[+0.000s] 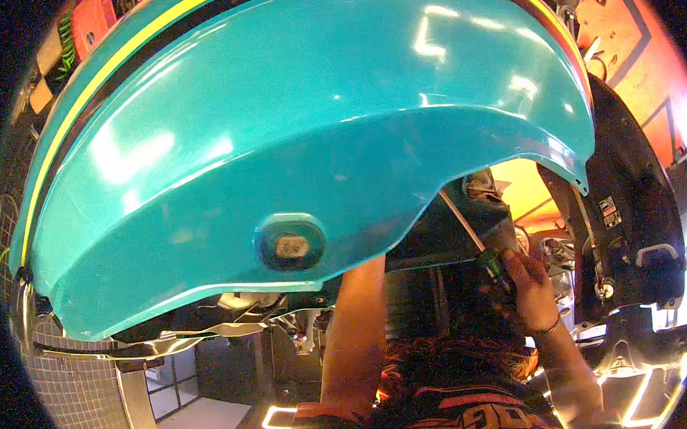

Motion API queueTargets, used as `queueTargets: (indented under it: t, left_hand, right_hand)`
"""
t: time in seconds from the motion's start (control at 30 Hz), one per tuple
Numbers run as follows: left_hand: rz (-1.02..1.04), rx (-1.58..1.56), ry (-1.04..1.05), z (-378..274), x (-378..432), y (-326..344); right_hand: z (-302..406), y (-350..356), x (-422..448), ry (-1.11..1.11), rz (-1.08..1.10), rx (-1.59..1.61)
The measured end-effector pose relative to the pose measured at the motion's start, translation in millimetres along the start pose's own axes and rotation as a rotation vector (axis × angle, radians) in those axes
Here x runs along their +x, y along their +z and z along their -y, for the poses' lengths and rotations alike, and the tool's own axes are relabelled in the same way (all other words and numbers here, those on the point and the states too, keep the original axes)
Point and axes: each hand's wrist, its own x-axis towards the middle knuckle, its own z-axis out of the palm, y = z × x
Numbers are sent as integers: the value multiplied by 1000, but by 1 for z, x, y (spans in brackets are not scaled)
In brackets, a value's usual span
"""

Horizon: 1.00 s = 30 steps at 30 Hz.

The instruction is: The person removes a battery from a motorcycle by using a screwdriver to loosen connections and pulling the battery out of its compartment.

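A glossy teal vehicle body panel (341, 157) arches across the view, with an oval recess (290, 245) low on its face. My right hand (531, 292) grips the dark green handle of a screwdriver (491, 265). Its thin metal shaft slants up and left to the panel's lower edge, where the tip is hidden. My left forearm (357, 323) reaches up behind that same edge. The left hand itself is out of view behind the panel. Dark parts (425, 239) show in the shadowed gap between the two arms.
A black panel with a grab handle (656, 255) stands close on the right. Yellow trim (107, 69) follows the teal panel's upper rim. A thin wavy strip (211, 338) runs under its lower left edge. A tiled wall (75, 393) lies at lower left, orange surfaces (629, 35) at upper right.
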Motion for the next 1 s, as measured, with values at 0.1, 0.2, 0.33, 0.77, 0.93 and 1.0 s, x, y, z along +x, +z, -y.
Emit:
queueTargets:
  t: [0.1,0.2,0.33,0.77,0.93,1.0]
  left_hand:
    - [76,-25,-127,-2,1,-4]
    - [101,-71,-181,0,2,-5]
    - [34,-35,-50,1,2,-2]
    - [75,-71,-170,-3,-1,-3]
    - [-36,-80,-155,4,-4,-7]
    - [12,-81,-211,4,-3,-1]
  right_hand:
    - [1,-3,-1,297,16,85]
    - [0,-11,-2,-55,125,113]
    - [4,-16,0,-32,114,88]
    - [11,-9,-9,152,155,201]
    - [18,-6,-11,365,125,271]
    - [28,-6,-24,-77,134,142]
